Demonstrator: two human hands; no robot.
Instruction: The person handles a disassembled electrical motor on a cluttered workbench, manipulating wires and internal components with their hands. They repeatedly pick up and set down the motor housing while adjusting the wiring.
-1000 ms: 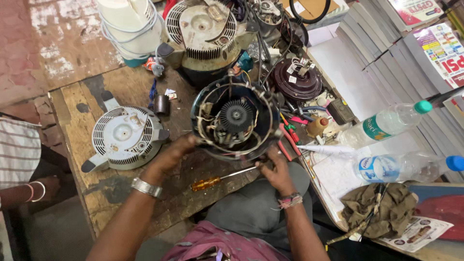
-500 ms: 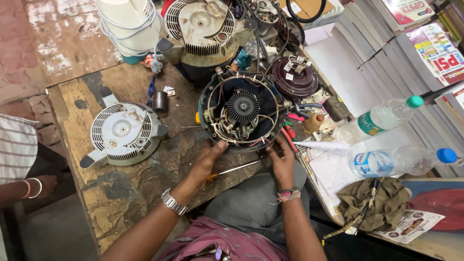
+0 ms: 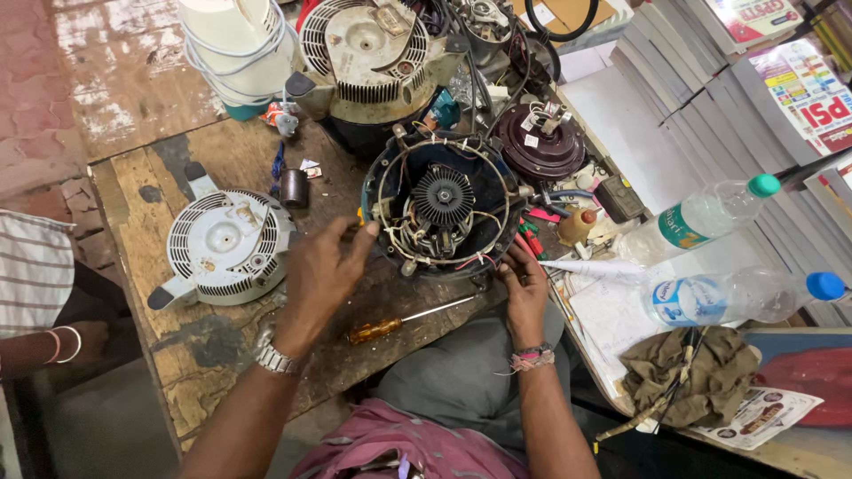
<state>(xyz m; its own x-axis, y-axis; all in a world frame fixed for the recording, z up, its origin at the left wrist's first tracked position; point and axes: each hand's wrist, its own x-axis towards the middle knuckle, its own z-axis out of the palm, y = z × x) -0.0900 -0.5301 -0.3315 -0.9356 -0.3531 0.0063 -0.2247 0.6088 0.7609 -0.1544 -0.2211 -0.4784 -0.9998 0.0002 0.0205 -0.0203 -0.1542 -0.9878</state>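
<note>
While L hand (image 3: pixel 321 273) fingers pinch loosely, R hand (image 3: pixel 524 291) grips motor housing (image 3: pixel 441 206).

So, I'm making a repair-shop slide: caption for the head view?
Both hands, left and right, at an opened round motor housing on a worn wooden bench, screwdriver lying alongside.

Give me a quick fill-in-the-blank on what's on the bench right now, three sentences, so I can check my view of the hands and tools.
1. The screwdriver lying on the wooden bench between the two hands has a handle coloured ____.
2. The right hand touches the rim of the open round motor housing, while the ____ hand reaches for it from the other side.
3. The white vented cover lies on the bench to the ____ of the housing.

Missing words: amber; left; left
</note>
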